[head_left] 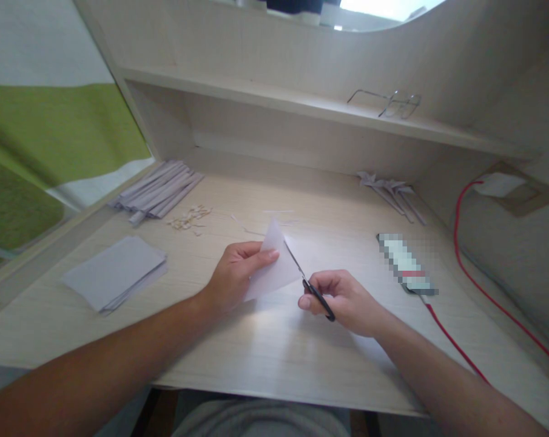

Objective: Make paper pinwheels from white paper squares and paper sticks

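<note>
The head view looks down on a pale wooden desk [274, 358] with a shelf [301, 109] across its back. Near the middle of the desk, a little toward the front edge, the left hand [235, 273] pinches a white sheet of paper [274, 270] between thumb and fingers at its left side, so that the sheet stands tilted up from the surface with one corner pointing to the back. The right hand [347, 300] is closed around the black handles of small scissors [310, 285], and the thin blades lie along the right edge of the sheet. I judge the paper is very light, thin and soft; it bends and tears easily, so it is best held close to the cutting line, flat between the finger pads, without squeezing. The scissors are stiff and sharp, to be taken only by the handles. At the left edge of the desk lies a stack of grey paper sheets [114, 273], and in the back left corner a bundle of rolled paper strips [158, 191], with small paper scraps [190, 218] just beside it. Toward the right edge lies a phone [406, 264] with a red cable [474, 285], and near the back right corner some folded paper pieces [392, 191]. Eyeglasses [392, 103] rest on the shelf.
</note>
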Available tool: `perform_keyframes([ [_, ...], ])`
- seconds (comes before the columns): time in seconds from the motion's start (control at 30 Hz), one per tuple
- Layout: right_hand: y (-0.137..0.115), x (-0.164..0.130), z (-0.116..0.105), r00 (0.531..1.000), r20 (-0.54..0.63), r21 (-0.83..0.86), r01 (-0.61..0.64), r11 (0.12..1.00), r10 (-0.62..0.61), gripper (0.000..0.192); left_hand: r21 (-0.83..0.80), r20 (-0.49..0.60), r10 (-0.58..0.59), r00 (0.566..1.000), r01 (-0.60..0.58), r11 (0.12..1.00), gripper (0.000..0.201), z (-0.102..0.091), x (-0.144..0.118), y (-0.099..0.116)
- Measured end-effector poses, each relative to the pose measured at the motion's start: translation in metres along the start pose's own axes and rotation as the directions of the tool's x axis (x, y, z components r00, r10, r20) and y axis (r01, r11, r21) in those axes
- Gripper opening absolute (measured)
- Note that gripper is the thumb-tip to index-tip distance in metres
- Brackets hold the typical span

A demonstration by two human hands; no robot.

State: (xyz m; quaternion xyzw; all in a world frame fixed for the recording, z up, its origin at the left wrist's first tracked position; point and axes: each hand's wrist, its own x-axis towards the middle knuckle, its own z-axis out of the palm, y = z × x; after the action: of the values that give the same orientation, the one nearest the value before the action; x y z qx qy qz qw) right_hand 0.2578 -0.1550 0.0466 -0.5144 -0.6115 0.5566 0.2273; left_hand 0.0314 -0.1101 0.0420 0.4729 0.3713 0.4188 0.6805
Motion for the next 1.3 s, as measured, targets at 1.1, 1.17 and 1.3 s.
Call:
perform_keyframes([
  [1.1,-0.001,-0.001,0.004,1.000,0.018,0.037,0.008,0.999,-0.008,0.045,0.193,-0.025,0.228,0.973,-0.219,0.956,0.030,0.006,-0.001,0.004],
  [1.17,0.001,-0.001,0.004,1.000,0.018,0.027,0.013,1.000,-0.014,0.043,0.181,-0.028,0.224,0.974,-0.216,0.959,0.030,0.006,0.000,0.004],
  [1.3,0.003,0.001,0.005,1.000,0.010,0.023,0.013,1.000,-0.013,0.043,0.173,-0.025,0.215,0.976,-0.208,0.963,0.029,0.005,0.000,0.003],
])
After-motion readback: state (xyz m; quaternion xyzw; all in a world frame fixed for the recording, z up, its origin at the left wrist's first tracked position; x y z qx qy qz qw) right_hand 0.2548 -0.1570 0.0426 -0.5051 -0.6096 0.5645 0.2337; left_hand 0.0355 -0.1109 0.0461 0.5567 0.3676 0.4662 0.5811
